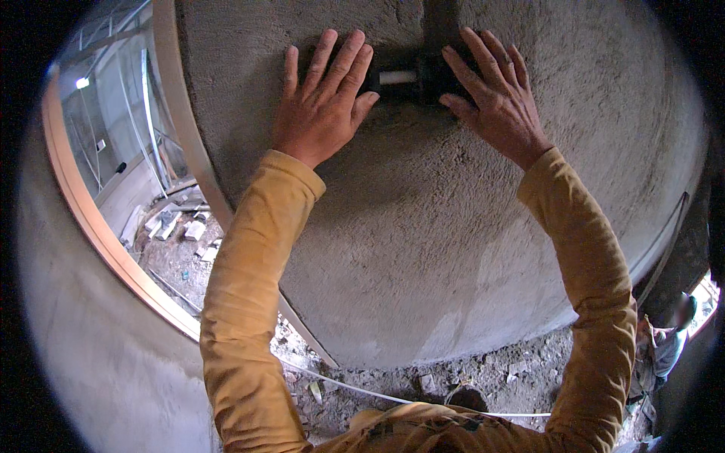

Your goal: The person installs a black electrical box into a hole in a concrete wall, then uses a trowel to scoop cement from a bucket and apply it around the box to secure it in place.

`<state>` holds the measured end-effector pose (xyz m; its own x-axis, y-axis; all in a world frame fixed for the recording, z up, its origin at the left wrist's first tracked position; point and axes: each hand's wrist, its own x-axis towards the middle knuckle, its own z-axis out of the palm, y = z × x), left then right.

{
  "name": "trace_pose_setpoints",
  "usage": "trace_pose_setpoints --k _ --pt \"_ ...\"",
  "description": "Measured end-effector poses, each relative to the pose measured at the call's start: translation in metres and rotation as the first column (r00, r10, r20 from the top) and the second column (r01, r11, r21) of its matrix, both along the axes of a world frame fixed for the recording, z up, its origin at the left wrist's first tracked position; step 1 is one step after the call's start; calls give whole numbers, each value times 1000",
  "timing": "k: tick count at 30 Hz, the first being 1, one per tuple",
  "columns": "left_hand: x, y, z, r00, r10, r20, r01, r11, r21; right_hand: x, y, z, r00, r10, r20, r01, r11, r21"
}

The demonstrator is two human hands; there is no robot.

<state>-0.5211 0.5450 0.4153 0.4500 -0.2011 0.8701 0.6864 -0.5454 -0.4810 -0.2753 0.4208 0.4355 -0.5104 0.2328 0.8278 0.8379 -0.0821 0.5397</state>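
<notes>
A rough grey plastered wall (430, 219) fills the middle of the head view. Against it my left hand (321, 109) lies with its fingers spread, left of a dark fitting (429, 75). A short white cylinder (398, 77) shows in the middle of this fitting; what kind of fitting it is I cannot make out. My right hand (498, 102) rests to the right, fingers apart, its thumb and fingertips at the fitting's edge. Whether either hand presses on the fitting or only on the plaster beside it is unclear. No tool shows in either hand.
To the left a doorway with an orange-brown frame (79, 192) opens onto a room with broken blocks (195, 229) on its floor. Rubble (517, 370) and a white cable (355, 388) lie along the wall's foot. Another person (664, 343) is at the far right.
</notes>
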Motion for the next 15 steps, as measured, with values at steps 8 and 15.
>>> trace_pose_setpoints --k 8,15 --pt "0 1 -4 999 33 3 -33 999 -38 0 2 -3 1000 -5 0 5 1000 3" --pt "2 3 -4 999 -35 28 36 999 -40 -4 -2 -1 997 -64 -31 64 998 -19"
